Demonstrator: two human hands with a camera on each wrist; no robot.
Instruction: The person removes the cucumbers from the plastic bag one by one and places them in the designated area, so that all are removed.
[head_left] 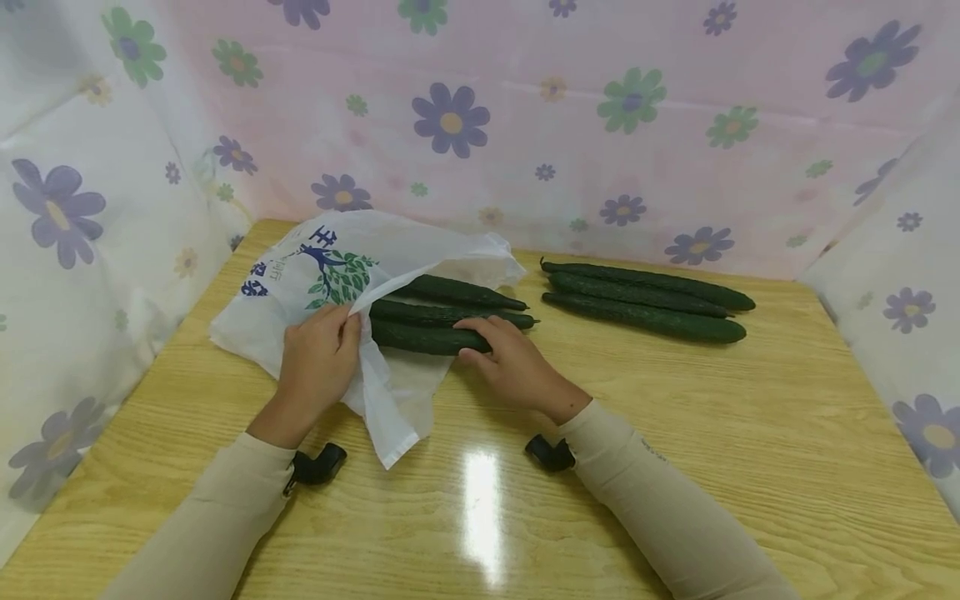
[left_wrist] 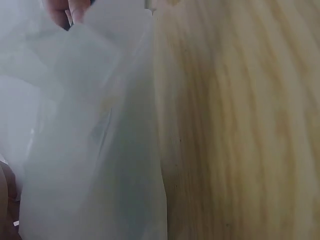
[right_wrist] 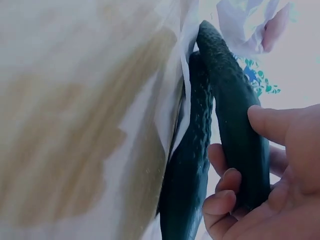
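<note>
My left hand (head_left: 318, 354) pinches the edge of a white plastic bag (head_left: 281, 325) printed with a tree and blue characters. The bag lies on its side, its mouth facing right. Out of the mouth stick three dark green cucumbers: a far one (head_left: 457, 292), a middle one (head_left: 450, 314) and a near one (head_left: 420, 337). Around the outer end of the near cucumber curl the fingers of my right hand (head_left: 517, 367). Close up in the right wrist view, thumb and fingers grip this cucumber (right_wrist: 232, 105) beside another (right_wrist: 187, 165). The cucumbers' inner ends are hidden in the bag.
To the right on the wooden table (head_left: 675, 433) lie three more cucumbers, a back one (head_left: 660, 283), a middle one (head_left: 637, 294) and a front one (head_left: 652, 319), side by side. A flowered cloth (head_left: 517, 167) walls the table at the back and sides.
</note>
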